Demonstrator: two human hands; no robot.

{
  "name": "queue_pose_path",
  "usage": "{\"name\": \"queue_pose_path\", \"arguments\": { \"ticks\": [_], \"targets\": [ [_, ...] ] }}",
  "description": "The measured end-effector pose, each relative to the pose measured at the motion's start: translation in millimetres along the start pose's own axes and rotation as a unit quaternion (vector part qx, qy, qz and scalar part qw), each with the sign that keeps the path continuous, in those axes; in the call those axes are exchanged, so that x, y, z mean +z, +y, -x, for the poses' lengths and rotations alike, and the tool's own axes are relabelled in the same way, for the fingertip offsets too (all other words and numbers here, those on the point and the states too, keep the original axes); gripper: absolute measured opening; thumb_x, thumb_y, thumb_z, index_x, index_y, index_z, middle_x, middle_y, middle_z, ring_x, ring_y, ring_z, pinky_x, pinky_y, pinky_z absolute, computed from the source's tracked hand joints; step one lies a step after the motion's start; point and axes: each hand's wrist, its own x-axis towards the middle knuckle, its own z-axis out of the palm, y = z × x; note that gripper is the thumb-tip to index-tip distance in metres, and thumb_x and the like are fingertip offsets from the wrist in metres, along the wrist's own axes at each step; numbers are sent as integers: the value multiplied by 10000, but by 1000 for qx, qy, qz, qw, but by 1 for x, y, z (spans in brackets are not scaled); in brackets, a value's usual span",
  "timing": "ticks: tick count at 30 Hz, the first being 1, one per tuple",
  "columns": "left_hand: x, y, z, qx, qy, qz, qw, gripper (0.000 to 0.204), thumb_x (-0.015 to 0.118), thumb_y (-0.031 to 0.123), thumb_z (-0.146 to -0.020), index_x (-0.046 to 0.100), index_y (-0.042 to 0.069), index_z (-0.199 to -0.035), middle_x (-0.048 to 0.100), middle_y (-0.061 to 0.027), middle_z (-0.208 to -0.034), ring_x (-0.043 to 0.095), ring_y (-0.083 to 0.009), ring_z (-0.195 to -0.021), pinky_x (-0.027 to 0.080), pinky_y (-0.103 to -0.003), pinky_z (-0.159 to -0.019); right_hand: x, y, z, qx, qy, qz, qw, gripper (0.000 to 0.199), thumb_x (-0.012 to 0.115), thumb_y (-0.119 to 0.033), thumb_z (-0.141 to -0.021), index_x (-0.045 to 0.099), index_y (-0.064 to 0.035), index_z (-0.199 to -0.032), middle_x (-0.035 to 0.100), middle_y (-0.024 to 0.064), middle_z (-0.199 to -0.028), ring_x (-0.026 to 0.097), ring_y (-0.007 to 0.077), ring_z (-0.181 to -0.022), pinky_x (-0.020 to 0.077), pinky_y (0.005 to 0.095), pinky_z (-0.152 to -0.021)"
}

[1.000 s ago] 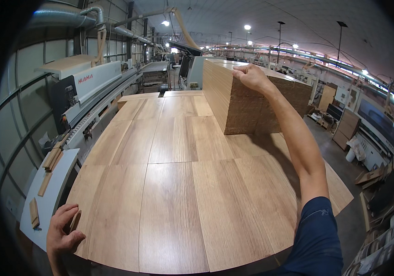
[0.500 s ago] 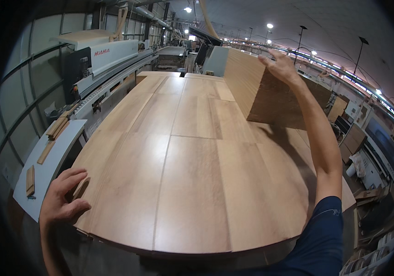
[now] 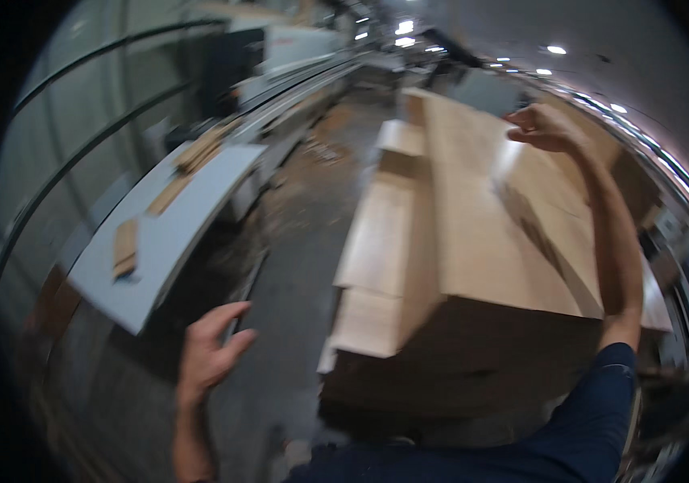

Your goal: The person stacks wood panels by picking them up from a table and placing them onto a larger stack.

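Observation:
Over the grey floor at lower left, my left hand [image 3: 209,354] hangs with thumb and fingers apart, holding nothing. My right arm reaches up over a large light-brown wooden panel [image 3: 489,233], whose broad face slopes at the right. Close to that panel's far upper part is my right hand [image 3: 550,129], its fingers curled together; blur hides what they hold, if anything. Left of and below the panel, pale wooden boards [image 3: 372,241] form a stepped stack.
A light-grey board [image 3: 163,217] on the left bears short wooden strips [image 3: 125,245]. Beyond it runs a long machine [image 3: 304,56] by the wall. Sawdust and scraps [image 3: 324,149] lie on the floor between machine and stack.
My view has swung left, showing more floor. My left hand is now away from the board edge. My right hand's fingers have curled in, and the wood beside it appears at a different angle.

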Motion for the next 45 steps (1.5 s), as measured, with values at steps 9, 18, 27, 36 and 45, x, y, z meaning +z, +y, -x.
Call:
{"name": "queue_pose_path", "arguments": {
  "ticks": [9, 18, 27, 36, 45],
  "targets": [
    [-3, -176, 81, -244, -67, 133, 958, 446, 710, 318, -888, 663, -21, -1173, 728, -153, -1046, 694, -212, -934, 522, -315, -844, -22, -339, -215, -242, 68, -25, 967, 490, 667, -405, -922, 665, -15, -1220, 735, 171, -942, 711, 238, -830, 555, 392, -754],
    [-14, -294, -7, -278, -112, 139, 944, 509, 691, 359, -898, 646, -53, -1193, 721, -198, -1083, 697, -240, -1017, 530, -337, -878, 143, -440, -402, -233, 42, -79, 968, 525, 650, -500, -905, 720, -35, -1137, 730, 152, -1072, 711, 270, -946, 568, 424, -856],
    [-66, -442, -247, -313, -87, 84, 942, 469, 698, 319, -904, 656, -50, -1192, 722, -147, -1078, 668, -210, -1001, 516, -323, -881, 426, -513, -463, -237, -220, -341, 883, 482, 702, -445, -882, 725, -24, -1114, 732, 199, -1004, 702, 305, -921, 549, 426, -860],
    [-136, -662, -428, -348, 141, 114, 920, 401, 694, 241, -917, 662, -32, -1208, 695, -30, -968, 586, -85, -830, 479, -248, -738, 545, -507, -615, -136, -263, -490, 820, 485, 708, -358, -900, 669, 38, -1177, 715, 218, -1059, 684, 278, -1026, 529, 376, -872],
    [-189, -798, -516, -507, 48, -355, 784, 1186, 768, 649, -704, 224, 25, -1553, 62, -285, -1614, -13, -450, -1500, 61, -571, -1199, 635, -601, -860, -168, -277, -555, 767, 478, 699, -258, -931, 614, 101, -1234, 724, 192, -1046, 673, 205, -945, 534, 320, -821]
  ]
}}
